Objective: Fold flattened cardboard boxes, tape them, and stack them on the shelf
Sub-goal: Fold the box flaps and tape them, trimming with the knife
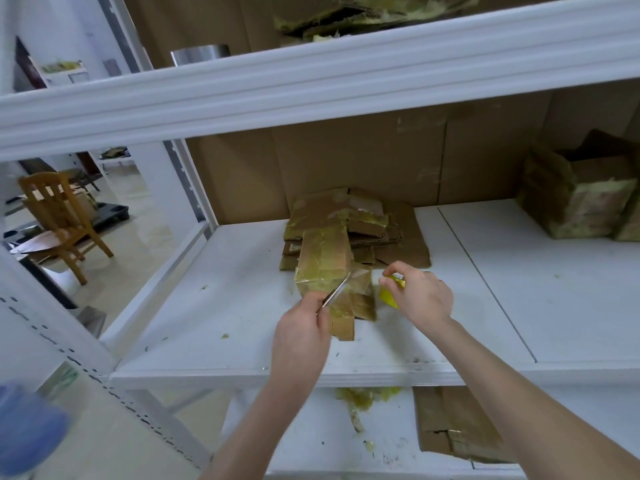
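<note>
- A wooden chair [59, 216] is seen at the far left, on the floor beyond the white shelf [207, 323].
- A metal can [201, 53] is set on the board above, towards the left.
- The left hand [301, 334] is held over the front of the middle board, and its grip is closed round a thin metal blade [336, 291]; whether this is a knife or scissors cannot be told.
- The blade is angled up and to the right, with its tip laid against the box [325, 261].
- The box, wrapped in yellowish tape, is placed near the middle of the board, with loose flaps spread at its near end.
- A pile of flattened cardboard [381, 230] is stacked just behind the box, touching it, against the cardboard backing.
- The right hand [422, 296] is held just to the right of the box, and its grip is curled round a yellow tape roll [389, 294], which is partly hidden by the fingers.
- A torn cardboard sheet [446, 427] is laid on the board below, under the right forearm.
- Two folded boxes [581, 202], one open at the top, are kept at the far right of the middle board, well apart from the hands.
</note>
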